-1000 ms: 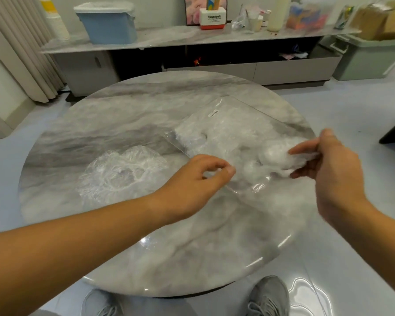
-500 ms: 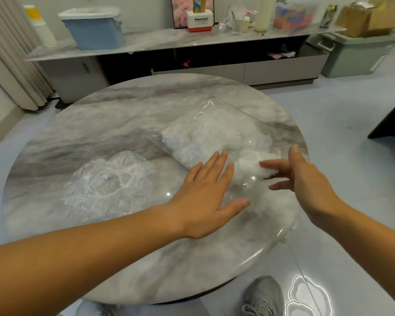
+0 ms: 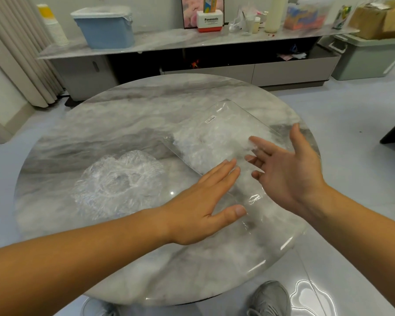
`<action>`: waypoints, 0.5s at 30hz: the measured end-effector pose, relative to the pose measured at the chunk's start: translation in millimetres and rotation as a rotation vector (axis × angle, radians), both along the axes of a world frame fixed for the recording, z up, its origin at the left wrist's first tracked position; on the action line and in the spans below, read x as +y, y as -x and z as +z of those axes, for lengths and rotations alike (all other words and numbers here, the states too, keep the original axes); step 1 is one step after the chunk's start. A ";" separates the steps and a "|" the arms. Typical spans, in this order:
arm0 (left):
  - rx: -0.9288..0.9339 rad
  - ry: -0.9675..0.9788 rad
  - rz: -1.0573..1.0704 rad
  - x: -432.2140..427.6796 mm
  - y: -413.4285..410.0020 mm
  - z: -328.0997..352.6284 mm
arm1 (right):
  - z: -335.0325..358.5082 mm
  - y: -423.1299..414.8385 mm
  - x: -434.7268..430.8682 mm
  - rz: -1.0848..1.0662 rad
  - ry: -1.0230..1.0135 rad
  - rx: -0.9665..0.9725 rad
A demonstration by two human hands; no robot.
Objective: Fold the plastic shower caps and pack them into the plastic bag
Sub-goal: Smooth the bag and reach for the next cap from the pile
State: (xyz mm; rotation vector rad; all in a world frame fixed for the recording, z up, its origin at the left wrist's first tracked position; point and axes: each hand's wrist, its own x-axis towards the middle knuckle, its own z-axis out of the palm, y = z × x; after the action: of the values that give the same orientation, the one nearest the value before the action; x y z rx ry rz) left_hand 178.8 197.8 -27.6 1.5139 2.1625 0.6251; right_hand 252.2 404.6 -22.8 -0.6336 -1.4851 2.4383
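A clear plastic bag (image 3: 219, 133) lies on the right half of the round marble table (image 3: 128, 119), stuffed with white crumpled shower caps. My left hand (image 3: 205, 197) lies flat with straight fingers on the bag's near open end. My right hand (image 3: 287, 165) is spread, palm turned inward, its fingertips at the white caps near the bag's mouth; it holds nothing. One loose transparent shower cap (image 3: 116, 183) lies spread out on the table's left side, apart from both hands.
Behind the table runs a low marble-topped cabinet (image 3: 192, 42) carrying a blue bin (image 3: 105, 26), a white-and-red box, bottles and clutter. A green crate (image 3: 369, 55) stands at the far right. My grey shoes (image 3: 269, 299) show below the table's edge.
My right hand let go of the folded cap, which now sits in the bag, and opened. My left hand went from pinching the bag's edge to lying flat on it.
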 end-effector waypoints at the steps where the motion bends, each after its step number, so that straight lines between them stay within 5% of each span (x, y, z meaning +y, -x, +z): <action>1: -0.006 -0.006 0.001 -1.7 0.8 -0.2 | 2.1 4.0 -2.2 0.000 0.024 0.003; 15: -0.064 -0.013 -0.009 -17.6 9.8 2.1 | 12.8 28.0 -20.6 -0.068 0.331 0.054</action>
State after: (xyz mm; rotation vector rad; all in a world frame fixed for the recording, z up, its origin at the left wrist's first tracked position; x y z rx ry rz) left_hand 169.0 180.2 -25.5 1.4888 2.1068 0.6773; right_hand 224.2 384.0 -10.0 -0.6597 -1.0289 2.6465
